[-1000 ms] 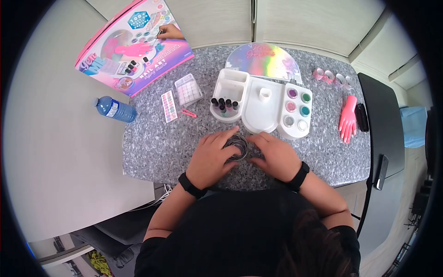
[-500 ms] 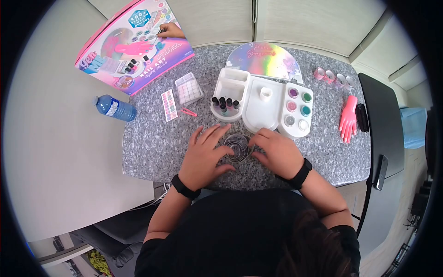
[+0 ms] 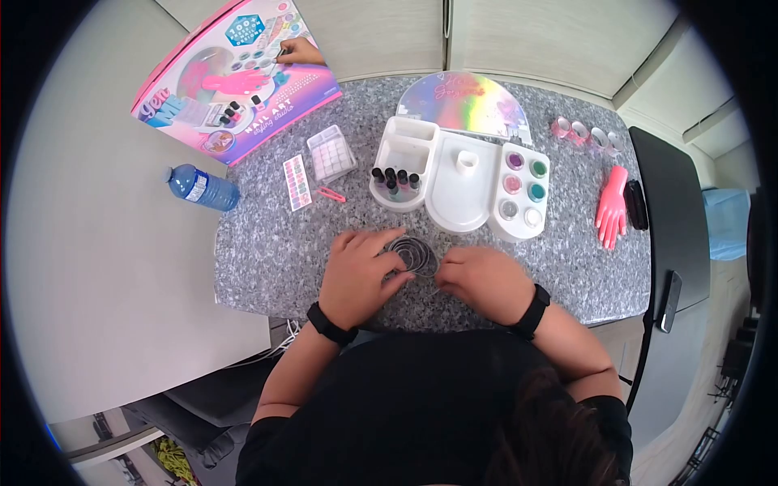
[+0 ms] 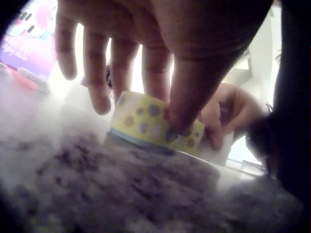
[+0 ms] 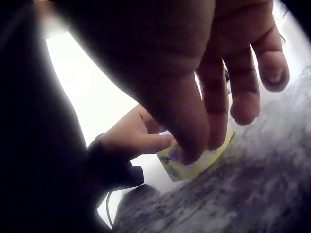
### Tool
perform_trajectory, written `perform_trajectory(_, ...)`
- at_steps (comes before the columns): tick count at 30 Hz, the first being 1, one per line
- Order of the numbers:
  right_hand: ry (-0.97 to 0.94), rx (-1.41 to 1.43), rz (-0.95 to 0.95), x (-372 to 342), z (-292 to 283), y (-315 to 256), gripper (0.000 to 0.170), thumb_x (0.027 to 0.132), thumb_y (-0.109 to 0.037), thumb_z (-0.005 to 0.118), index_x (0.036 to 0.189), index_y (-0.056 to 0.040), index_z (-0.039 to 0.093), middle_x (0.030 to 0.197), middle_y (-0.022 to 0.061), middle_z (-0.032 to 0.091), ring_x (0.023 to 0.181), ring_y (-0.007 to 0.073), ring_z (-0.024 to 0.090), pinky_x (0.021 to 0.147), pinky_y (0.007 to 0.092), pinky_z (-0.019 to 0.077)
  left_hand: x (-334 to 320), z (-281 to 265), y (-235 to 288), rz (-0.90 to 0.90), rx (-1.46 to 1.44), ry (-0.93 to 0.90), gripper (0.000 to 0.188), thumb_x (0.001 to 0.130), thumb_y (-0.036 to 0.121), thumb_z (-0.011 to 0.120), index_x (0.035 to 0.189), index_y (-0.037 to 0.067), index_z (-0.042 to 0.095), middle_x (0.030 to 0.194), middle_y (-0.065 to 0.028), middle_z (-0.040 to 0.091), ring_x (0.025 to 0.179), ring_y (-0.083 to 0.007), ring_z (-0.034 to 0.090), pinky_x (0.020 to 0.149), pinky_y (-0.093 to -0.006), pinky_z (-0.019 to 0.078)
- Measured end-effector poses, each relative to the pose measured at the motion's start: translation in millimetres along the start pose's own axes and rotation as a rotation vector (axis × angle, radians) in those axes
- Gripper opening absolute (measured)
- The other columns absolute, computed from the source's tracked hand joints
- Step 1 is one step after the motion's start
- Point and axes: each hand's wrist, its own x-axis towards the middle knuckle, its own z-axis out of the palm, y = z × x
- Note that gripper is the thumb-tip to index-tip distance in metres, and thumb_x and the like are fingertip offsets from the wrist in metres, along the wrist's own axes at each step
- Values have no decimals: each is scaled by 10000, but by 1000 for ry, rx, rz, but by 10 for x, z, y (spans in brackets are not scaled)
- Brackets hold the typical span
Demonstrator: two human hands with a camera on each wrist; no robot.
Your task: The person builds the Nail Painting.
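A loosely coiled patterned roll of tape [image 3: 416,253] stands on its edge on the granite-look tabletop, its spiral layers seen from above. Its outer face is yellow with small flowers and spots, as the left wrist view shows the tape roll [image 4: 141,119]. My left hand [image 3: 355,274] holds the coil's left side, thumb on the near face and fingers behind. With thumb and index finger, my right hand [image 3: 485,279] pinches the loose outer end, a yellow strip [image 5: 187,171] in the right wrist view. The other right fingers hang beside it.
Beyond the hands stands a white nail-art station [image 3: 462,194] with polish bottles [image 3: 392,180] and glitter pots [image 3: 512,185]. To the left are a sticker sheet [image 3: 297,184], pink clip [image 3: 331,194] and water bottle [image 3: 203,189]. A pink model hand [image 3: 613,206] lies right, below small tape rolls [image 3: 578,132].
The coil loosened and widened, then drew in somewhat. My left fingers spread and then came back round it. My right hand moved slightly down and now pulls a strip end out to the right.
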Motion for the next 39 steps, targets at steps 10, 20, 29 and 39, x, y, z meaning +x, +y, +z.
perform_trajectory(10,-8,61,-68,75,118,-12,92,983,-180,744,1066,-178,784,1069,36,732,1031,318,736,867,471,606,3,61,-20,-54,-99,-21,156,895,234,883,964,133,786,1415,-42,762,1208,-319,721,1034,-474,529)
perform_trajectory(20,47,42,-54,86,166,10,173,982,-164,716,1122,-195,813,1045,49,729,1026,319,744,875,470,613,-32,110,-37,-37,-215,-77,174,913,172,829,1059,81,799,1470,-126,716,1267,-380,697,1105,-488,554)
perform_trajectory(29,79,66,-26,78,171,16,156,988,-145,711,1125,-146,787,1064,60,742,1025,323,750,881,470,615,19,72,15,-44,-82,20,208,891,169,842,1079,108,777,1559,-136,658,1352,-387,645,1150,-514,497)
perform_trajectory(39,92,38,-55,76,161,2,112,993,-165,718,1086,-140,775,1027,59,733,1000,321,748,855,469,609,125,67,134,-26,15,58,199,886,254,867,1042,142,812,1617,-140,622,1500,-376,546,1281,-566,364)
